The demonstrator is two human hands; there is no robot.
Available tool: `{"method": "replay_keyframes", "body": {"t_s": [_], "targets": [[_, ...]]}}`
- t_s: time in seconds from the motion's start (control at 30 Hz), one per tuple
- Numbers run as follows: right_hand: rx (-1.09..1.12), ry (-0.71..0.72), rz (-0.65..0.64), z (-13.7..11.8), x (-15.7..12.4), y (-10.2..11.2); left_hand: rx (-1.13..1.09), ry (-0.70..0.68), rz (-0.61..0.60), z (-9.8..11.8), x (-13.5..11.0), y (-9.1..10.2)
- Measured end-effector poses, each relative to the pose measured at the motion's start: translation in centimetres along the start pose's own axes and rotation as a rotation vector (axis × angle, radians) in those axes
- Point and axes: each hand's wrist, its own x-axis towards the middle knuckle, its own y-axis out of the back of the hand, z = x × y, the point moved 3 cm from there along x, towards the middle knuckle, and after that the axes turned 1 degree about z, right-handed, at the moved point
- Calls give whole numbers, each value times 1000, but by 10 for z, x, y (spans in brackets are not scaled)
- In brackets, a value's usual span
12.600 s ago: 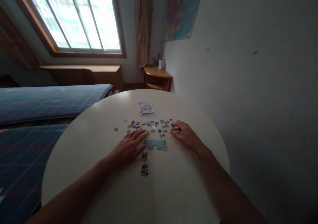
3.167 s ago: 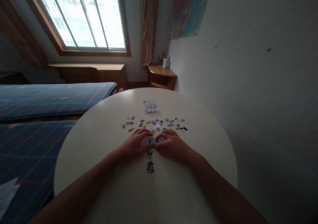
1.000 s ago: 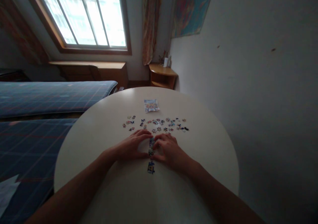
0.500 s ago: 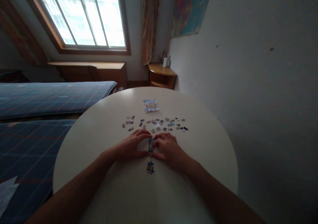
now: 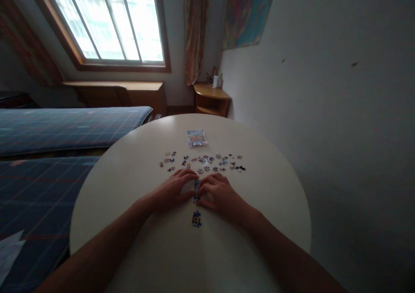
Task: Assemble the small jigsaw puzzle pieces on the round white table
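A narrow strip of joined jigsaw puzzle pieces (image 5: 196, 191) lies on the table between my hands. From the left, my left hand (image 5: 175, 189) pinches it, fingertips at the strip's far end and thumb against its side. My right hand (image 5: 218, 192) grips the opposite side with bent fingers, hiding part of the strip. Closer to me, a small joined block of puzzle pieces (image 5: 196, 219), dark blue and yellow, rests apart from both hands. Beyond my fingertips, several loose puzzle pieces (image 5: 204, 159) are scattered in a wide band.
A picture packet (image 5: 196, 138) lies past the loose pieces on the round white table (image 5: 266, 189). Beds with blue plaid mattresses (image 5: 58, 128) stand to the left, and a white wall (image 5: 324, 111) is on the right. Behind the table is a wooden corner shelf (image 5: 212, 92).
My left thumb has shifted slightly away from me along the strip, uncovering more of its near end. My right fingers have moved a little. The loose pieces look unmoved.
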Motion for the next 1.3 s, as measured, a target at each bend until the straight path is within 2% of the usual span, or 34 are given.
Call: {"method": "replay_keyframes", "body": {"t_s": [0.17, 0.4, 0.57, 0.73, 0.97, 1.1, 1.2, 1.3], "targets": [[5, 16, 17, 2, 0, 0, 4, 9, 2, 3, 0, 1], [42, 60, 36, 7, -2, 3, 16, -47, -28, 4, -2, 3], [95, 79, -6, 1, -5, 10, 31, -36, -29, 5, -2, 2], [79, 121, -101, -3, -5, 5, 48, 13, -8, 6, -1, 0], [64, 129, -114, 0, -5, 4, 95, -46, -89, 8, -3, 2], [48, 52, -6, 24, -3, 17, 96, -66, -105, 10, -3, 5], [33, -109, 122, 58, -5, 32, 95, -68, -82, 9, -2, 8], [32, -299, 273, 96, -12, 46, 127, 21, -15, -5, -4, 16]]}}
